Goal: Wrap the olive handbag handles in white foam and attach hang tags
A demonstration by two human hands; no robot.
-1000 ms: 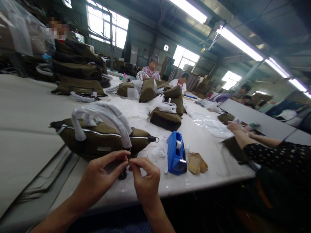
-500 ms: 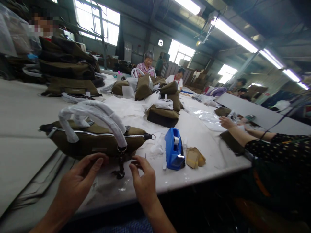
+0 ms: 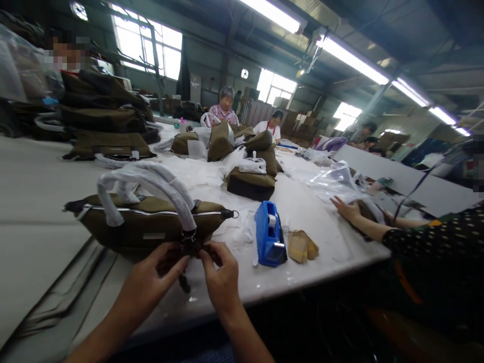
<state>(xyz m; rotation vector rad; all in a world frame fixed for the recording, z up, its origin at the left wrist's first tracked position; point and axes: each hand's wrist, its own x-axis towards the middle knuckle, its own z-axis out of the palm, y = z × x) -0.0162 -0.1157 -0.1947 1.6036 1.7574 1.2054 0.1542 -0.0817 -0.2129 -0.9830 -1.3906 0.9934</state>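
An olive bag (image 3: 151, 222) with a silver zip and white-wrapped handles (image 3: 145, 176) stands upright on the table in front of me. A dark strap piece (image 3: 184, 283) hangs from a ring at the foot of the near handle. My left hand (image 3: 151, 275) pinches this dark piece at the bag's lower front. Close beside it on the right, my right hand (image 3: 221, 269) has thumb and fingers closed on the same piece. The fingertips partly hide what they grip.
Right of my hands stand a blue tape dispenser (image 3: 270, 234) and brown tags (image 3: 302, 246). More olive bags (image 3: 251, 182) lie further back, with a stack (image 3: 109, 113) at the left. A co-worker's hand (image 3: 350, 210) handles a bag and plastic at the right.
Both my hands have moved together and closed on the dark strap piece below the handle ring. At the right, the co-worker's hands have shifted and the clear plastic is raised.
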